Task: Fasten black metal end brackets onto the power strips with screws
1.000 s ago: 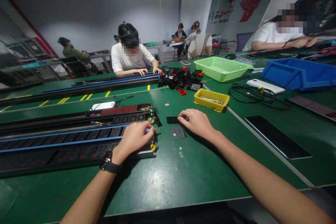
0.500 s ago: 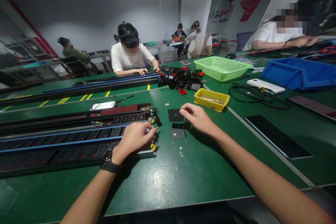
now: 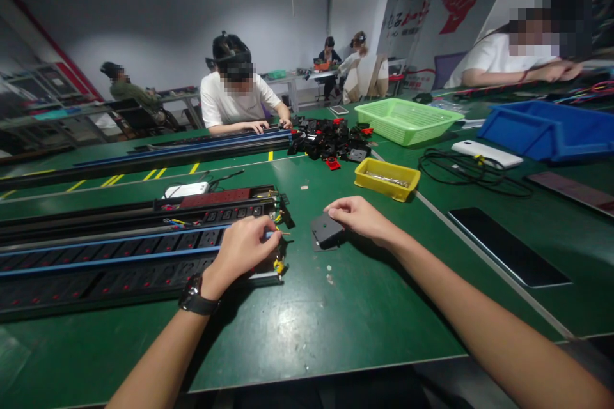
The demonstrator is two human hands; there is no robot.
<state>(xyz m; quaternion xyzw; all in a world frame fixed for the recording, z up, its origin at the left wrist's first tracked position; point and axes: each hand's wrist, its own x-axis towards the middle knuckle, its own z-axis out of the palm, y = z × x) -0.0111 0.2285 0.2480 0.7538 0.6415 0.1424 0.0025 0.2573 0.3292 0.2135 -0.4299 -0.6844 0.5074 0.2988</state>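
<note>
My right hand (image 3: 359, 216) pinches a black end cap (image 3: 327, 230) by its far right corner and holds it tilted. A second flat black plate (image 3: 317, 245) lies on the table, partly covered by it. My left hand (image 3: 249, 241) is closed at the right end of a long power strip (image 3: 158, 244) with blue edges. A thin wire (image 3: 284, 233) sticks out between its thumb and forefinger. Yellow wire ends (image 3: 279, 266) show at the strip's open end, just below that hand. The inside of the strip's end is hidden behind my fingers.
More strips (image 3: 240, 212) lie behind my left hand. Beyond are a yellow tray (image 3: 411, 192) of small metal parts, a heap of black and red parts (image 3: 330, 140), a green basket (image 3: 407, 134) and a blue bin (image 3: 527, 140). A phone (image 3: 508, 246) and black cable (image 3: 470, 179) lie right. Co-workers sit opposite.
My right hand has tilted the end cap and brought it toward me, over the other plate. My left hand has stayed nearly in place on the wire.
</note>
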